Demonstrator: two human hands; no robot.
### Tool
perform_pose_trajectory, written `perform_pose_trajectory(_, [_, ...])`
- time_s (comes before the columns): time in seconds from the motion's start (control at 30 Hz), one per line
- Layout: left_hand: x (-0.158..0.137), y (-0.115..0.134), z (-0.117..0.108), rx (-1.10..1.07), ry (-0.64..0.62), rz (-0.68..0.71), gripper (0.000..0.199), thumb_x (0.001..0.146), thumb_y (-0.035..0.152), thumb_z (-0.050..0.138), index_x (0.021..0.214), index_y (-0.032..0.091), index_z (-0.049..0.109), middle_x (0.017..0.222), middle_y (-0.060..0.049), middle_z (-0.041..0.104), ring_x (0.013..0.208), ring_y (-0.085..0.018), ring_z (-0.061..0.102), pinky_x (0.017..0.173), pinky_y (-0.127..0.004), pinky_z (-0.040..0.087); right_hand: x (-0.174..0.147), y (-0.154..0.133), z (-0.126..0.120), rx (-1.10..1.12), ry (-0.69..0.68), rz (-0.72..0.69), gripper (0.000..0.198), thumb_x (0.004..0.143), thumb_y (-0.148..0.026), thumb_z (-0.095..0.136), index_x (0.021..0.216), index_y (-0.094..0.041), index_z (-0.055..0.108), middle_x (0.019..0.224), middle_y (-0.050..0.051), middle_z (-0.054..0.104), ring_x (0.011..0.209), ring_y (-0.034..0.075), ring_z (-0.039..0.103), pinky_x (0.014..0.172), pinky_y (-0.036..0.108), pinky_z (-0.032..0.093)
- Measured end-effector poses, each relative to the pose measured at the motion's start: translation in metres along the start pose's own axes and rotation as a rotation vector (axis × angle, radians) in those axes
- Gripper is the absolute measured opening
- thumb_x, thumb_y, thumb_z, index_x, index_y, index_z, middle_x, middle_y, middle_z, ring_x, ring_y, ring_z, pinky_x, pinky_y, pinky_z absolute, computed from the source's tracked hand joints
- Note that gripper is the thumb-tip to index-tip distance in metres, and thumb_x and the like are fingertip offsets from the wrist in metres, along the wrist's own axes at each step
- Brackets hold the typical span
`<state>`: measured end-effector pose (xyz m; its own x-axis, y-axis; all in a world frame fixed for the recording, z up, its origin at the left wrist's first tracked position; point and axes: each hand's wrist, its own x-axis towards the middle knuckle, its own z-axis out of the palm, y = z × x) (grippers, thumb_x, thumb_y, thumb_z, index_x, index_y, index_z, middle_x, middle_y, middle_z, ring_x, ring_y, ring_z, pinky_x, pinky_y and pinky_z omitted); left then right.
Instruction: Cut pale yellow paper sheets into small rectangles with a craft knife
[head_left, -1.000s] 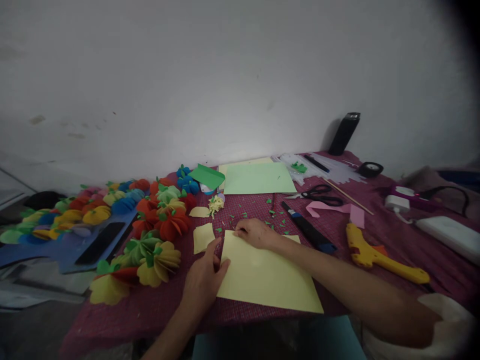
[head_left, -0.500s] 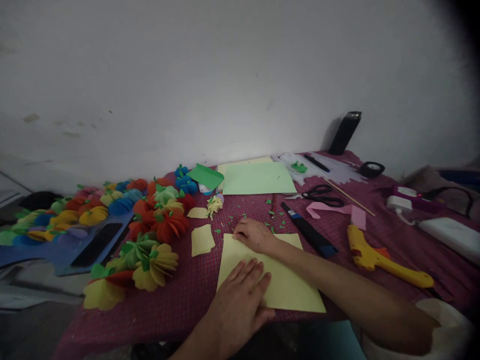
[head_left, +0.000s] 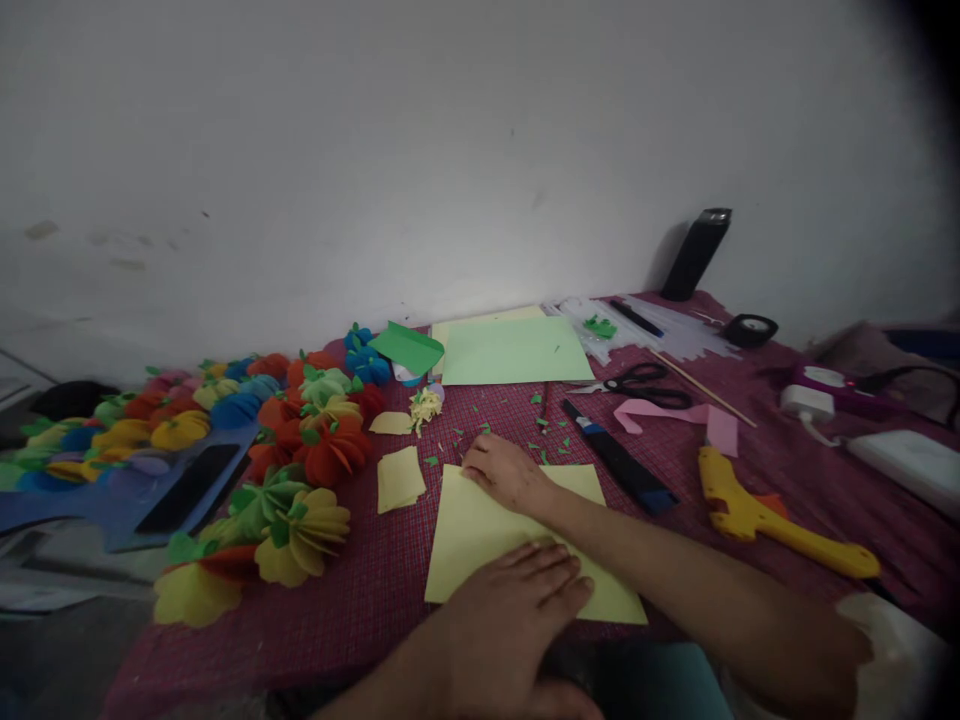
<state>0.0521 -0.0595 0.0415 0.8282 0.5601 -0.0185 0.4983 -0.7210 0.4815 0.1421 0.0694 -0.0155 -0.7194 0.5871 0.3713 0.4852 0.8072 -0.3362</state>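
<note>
the right hand [head_left: 506, 470], at the centre of the frame, has its fingers bent down on the upper left part of the pale yellow sheet [head_left: 459, 535]; whether the fingertips pinch the paper or only press it, i cannot tell. the left hand [head_left: 517, 610], at lower centre, lies palm down over the near part of the sheet, fingers extended, with nothing visibly gripped. the sheet is on the checked cloth [head_left: 360, 620], in the lower middle of the frame; whether it is 1 layer or several is not clear. it looks like paper or thin card, so it should weigh next to nothing, bend easily, take a crease under pressure and slide unless 1 hand pins it. its left edge and lower right corner lie bare and look the best places to take hold, pinched lightly to avoid dents or tears. further out, the small yellow pieces [head_left: 400, 480], left of centre, would likely lift by an edge, the folded paper shapes [head_left: 334, 448] at left look easily crushed, and the yellow glue gun [head_left: 750, 510] at right looks stiff and heavier.
</note>
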Motion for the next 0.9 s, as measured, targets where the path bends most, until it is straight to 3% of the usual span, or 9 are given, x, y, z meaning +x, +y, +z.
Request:
perform_pose_trajectory(0.17, [-0.007,-0.032,-0.023,-0.043,0.003,0.049,0.042,0.085,0.027,0.036,0.126,0.018,0.037,0.130,-0.006,0.039,0.121,-0.019,0.032,0.102,-0.035,0.022,0.002,0.005,0.006,0.042,0.008,-0.017,0.018,0.084,-0.026,0.043,0.079,-0.016,0.057,0.077,0.004,0.051,0.078,0.013,0.045,0.071,0.025,0.033])
perform_pose_trajectory(0.37, [-0.011,-0.063,-0.012,0.050,-0.068,0.079,0.043,0.086,0.025,0.033,0.129,0.018,0.032,0.132,-0.005,0.036,0.124,-0.016,0.025,0.103,-0.034,0.018,0.003,0.007,0.006,0.083,0.010,-0.013,0.016,0.084,-0.025,0.044,0.081,-0.016,0.057,0.079,0.004,0.050,0.079,0.014,0.045,0.070,0.026,0.034])
perform_pose_trajectory(0.63, [-0.024,-0.050,-0.017,-0.036,-0.085,0.083,0.076,0.071,0.052,0.050,0.132,0.017,0.023,0.137,-0.010,0.022,0.126,-0.026,0.019,0.103,-0.042,0.011,0.002,0.006,0.004,0.093,0.001,-0.012,0.017,0.084,-0.025,0.043,0.082,-0.016,0.057,0.080,0.005,0.050,0.080,0.014,0.045,0.071,0.026,0.034])
perform_pose_trajectory(0.9, [-0.038,-0.030,-0.010,-0.047,-0.157,0.148,0.073,0.074,0.042,0.051,0.134,0.017,0.017,0.138,-0.009,0.022,0.126,-0.025,0.018,0.104,-0.041,0.012,0.001,0.006,0.005,0.089,0.011,-0.019,0.018,0.085,-0.026,0.041,0.081,-0.016,0.056,0.079,0.004,0.049,0.078,0.014,0.044,0.070,0.026,0.034])
